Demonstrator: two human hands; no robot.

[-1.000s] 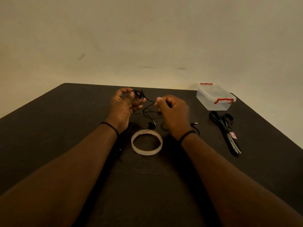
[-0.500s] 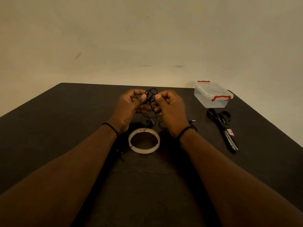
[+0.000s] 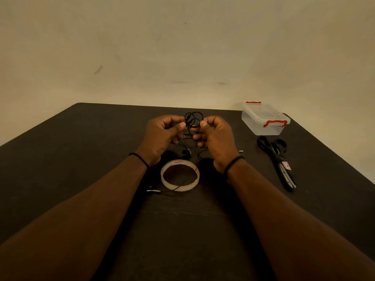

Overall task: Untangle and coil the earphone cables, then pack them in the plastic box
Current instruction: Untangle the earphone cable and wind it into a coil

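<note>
Head view, frame centre: tangled earphone cables are pinched by left hand and right hand, fingers curled round them.

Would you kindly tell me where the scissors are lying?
In the head view, the scissors lie on the table's right side, just in front of the plastic box.

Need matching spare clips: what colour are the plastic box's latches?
Red, on the clear plastic box; seen in the head view.
</note>
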